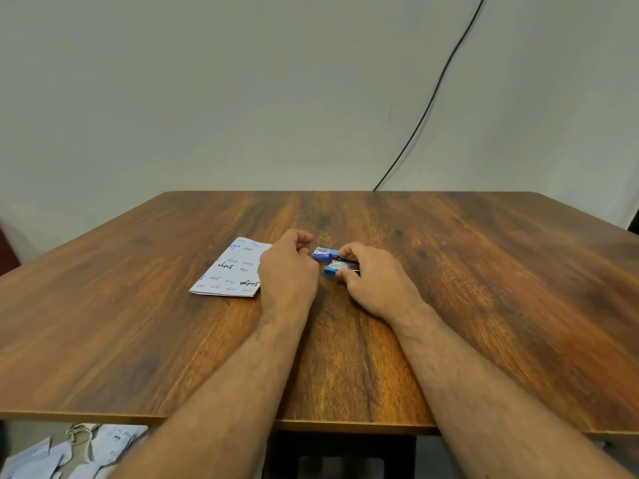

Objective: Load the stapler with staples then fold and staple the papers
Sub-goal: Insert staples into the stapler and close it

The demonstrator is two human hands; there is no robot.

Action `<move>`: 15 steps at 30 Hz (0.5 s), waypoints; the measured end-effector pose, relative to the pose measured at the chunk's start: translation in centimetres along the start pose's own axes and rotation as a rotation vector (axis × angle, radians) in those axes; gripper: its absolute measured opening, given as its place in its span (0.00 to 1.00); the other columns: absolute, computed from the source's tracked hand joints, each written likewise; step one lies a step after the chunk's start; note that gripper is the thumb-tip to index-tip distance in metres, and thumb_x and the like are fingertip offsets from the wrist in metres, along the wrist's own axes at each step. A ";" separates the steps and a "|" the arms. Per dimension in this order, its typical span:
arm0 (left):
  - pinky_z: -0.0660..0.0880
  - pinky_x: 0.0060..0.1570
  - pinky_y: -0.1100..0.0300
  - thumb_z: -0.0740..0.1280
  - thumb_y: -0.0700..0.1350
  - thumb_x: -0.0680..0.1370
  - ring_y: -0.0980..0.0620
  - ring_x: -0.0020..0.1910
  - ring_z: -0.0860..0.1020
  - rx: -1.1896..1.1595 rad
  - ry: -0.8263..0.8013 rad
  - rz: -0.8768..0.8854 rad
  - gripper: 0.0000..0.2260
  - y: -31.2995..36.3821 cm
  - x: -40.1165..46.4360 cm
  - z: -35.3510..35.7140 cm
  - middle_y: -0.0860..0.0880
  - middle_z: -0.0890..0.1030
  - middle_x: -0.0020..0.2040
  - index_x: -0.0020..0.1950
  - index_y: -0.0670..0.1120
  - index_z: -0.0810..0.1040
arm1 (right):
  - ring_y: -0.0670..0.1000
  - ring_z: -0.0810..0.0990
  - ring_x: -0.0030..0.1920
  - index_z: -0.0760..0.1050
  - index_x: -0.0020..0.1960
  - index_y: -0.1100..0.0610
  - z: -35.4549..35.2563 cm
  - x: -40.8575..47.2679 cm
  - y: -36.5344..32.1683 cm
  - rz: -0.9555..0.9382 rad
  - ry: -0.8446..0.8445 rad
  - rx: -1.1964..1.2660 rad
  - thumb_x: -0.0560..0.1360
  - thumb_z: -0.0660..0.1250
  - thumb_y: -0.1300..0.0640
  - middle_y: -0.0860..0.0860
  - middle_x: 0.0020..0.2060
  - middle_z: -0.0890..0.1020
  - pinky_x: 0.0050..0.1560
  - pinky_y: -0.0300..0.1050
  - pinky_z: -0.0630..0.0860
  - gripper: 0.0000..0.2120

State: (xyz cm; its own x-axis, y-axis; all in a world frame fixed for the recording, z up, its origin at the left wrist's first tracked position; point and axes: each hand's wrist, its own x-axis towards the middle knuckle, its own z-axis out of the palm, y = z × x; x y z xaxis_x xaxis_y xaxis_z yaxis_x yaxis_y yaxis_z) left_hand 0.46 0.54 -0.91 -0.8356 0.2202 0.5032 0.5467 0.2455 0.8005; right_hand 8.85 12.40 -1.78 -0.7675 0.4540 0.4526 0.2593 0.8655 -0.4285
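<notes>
A small blue stapler [337, 264] lies mid-table, hinged open so its metal channel shows. Just behind it, on its far left, sits a little blue staple box [322, 253]. To their left lies a folded white paper stack [231, 269], flat and covered in handwriting.

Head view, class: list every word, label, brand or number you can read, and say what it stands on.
Folded paper: one handwritten word repeated in black, blue and red ink, upside down; not surely legible.
Small blue box beside the stapler: printed label, too small and blurred to read.
Stapler: no readable text.
</notes>
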 end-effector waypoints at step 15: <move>0.51 0.71 0.31 0.62 0.45 0.74 0.38 0.67 0.70 0.837 -0.251 -0.166 0.12 -0.8 0.5 -0.1 0.44 0.79 0.60 0.56 0.49 0.79 | 0.51 0.72 0.61 0.79 0.63 0.48 0.0 0.1 0.2 -0.049 0.065 -0.096 0.78 0.66 0.46 0.47 0.57 0.80 0.61 0.54 0.70 0.15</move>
State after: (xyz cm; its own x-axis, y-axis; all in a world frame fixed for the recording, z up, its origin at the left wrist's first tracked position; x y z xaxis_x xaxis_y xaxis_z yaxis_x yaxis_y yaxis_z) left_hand -0.38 0.32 -1.26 -0.9253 0.2965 0.2366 0.3607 0.8808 0.3068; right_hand 8.81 12.66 -1.85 -0.7418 0.4203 0.5225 0.2793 0.9021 -0.3290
